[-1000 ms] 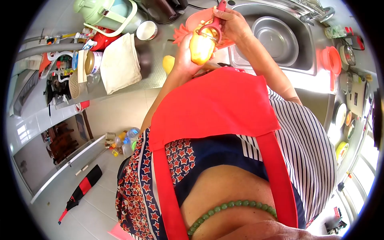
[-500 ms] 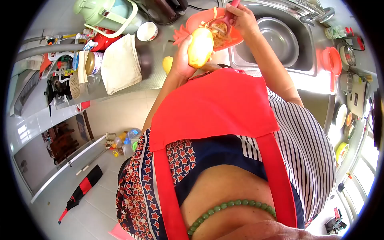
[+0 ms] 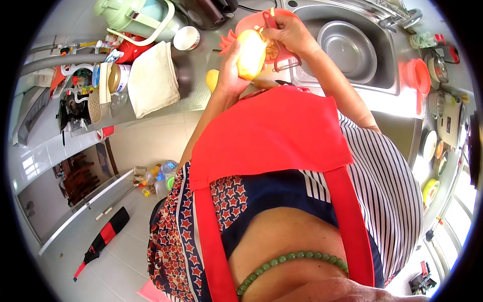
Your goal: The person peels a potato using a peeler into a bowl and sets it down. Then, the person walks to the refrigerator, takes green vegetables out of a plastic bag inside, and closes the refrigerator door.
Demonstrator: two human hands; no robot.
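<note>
My left hand [image 3: 230, 70] is wrapped around a peeled, bright yellow mango [image 3: 250, 56], holding it lengthwise over the near side of an orange basin [image 3: 246, 21]. My right hand [image 3: 293, 36] grips a red peeler [image 3: 283, 52] just right of the mango. Its blade end points toward my body, and its handle slants up past my fingers. The thumb side of that hand is close to the mango's upper end; whether they touch I cannot tell. Peel strips lie in the basin, largely hidden by my hands. Another yellow fruit [image 3: 212, 79] sits on the counter beside my left wrist.
To the right is a steel sink [image 3: 317, 75] with a metal bowl [image 3: 347, 50] in it. A white cup [image 3: 186, 39], a green thermos [image 3: 141, 22] and a beige cloth [image 3: 153, 80] stand or lie leftward on the counter. A red dipper [image 3: 417, 75] is beyond the sink.
My right hand has come down and left from over the basin. The peeler has turned, its blade end swinging toward my body. The mango has shifted slightly left in my left hand.
</note>
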